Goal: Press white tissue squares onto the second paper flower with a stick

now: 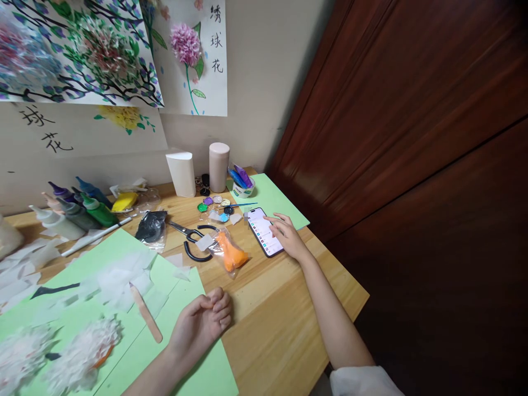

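Observation:
My right hand (286, 235) reaches over a smartphone (264, 234) with its fingers stretched out, and a fingertip is at the lit screen, which shows a list. The phone lies flat on the wooden table. My left hand (202, 319) rests palm up at the edge of a green paper sheet (198, 363), its fingers curled in with nothing visible in them. Left of it lies a wooden craft stick (146, 313) with a darkened tip. White tissue paper flowers (84, 355) and loose white tissue pieces (124, 278) lie on the green paper.
Black-handled scissors (192, 234), a bag of orange clay (231, 250) and a bag of black clay (152, 226) lie mid-table. Several paint bottles (97, 209) stand at the left. A pink tumbler (219, 168) and a white container (181, 175) stand by the wall. Dark wooden panelling (412, 165) rises at right.

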